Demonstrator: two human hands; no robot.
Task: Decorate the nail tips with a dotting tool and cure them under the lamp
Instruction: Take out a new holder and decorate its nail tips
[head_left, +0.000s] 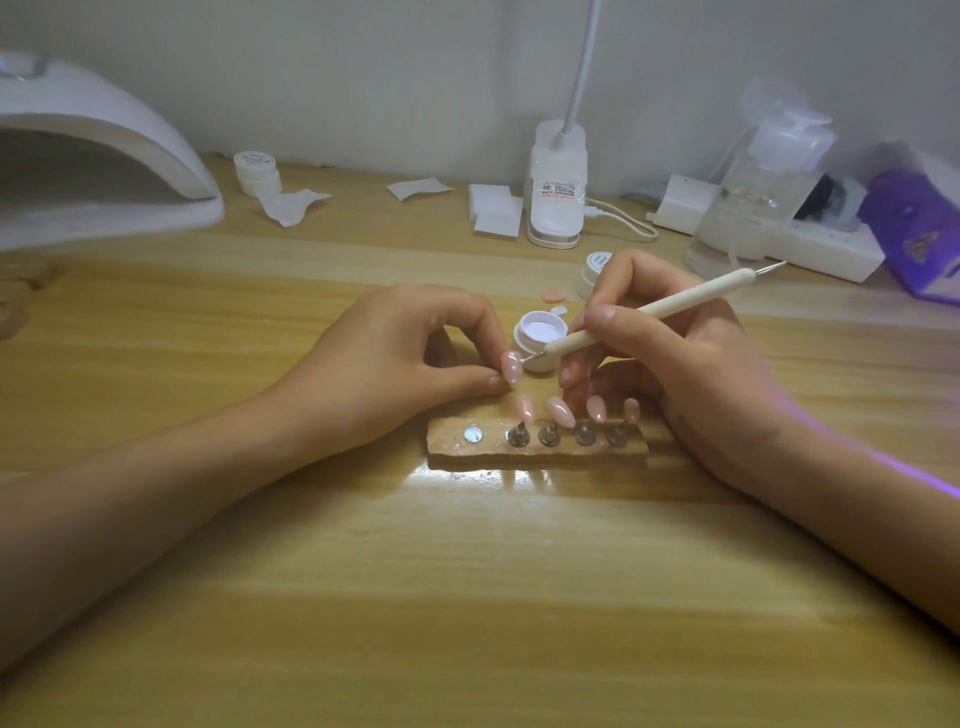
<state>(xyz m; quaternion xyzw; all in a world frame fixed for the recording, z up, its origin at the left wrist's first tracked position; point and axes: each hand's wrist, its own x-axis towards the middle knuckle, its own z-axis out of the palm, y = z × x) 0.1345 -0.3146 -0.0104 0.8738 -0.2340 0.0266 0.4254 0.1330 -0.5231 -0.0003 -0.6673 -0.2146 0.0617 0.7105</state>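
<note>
My left hand (415, 348) pinches a pink nail tip (511, 366) between thumb and forefinger, just above the table. My right hand (675, 358) grips a white dotting tool (639, 314) like a pen, and its fine metal point touches the held tip. A wooden stand (535, 452) lies in front of both hands with several pink nail tips (560, 410) on metal pegs and one bare round magnet at its left. An open white jar of pale gel (540, 332) sits right behind the held tip. The white curing lamp (104, 156) stands at the far left.
Along the back wall stand a closed white jar (257, 171), paper scraps (418, 187), white pads (496, 208), a desk-lamp base (556, 192), a pump bottle (763, 176), a power strip (810, 244) and a purple packet (919, 228). A loose pink tip (553, 295) and another jar (595, 273) lie behind my right hand.
</note>
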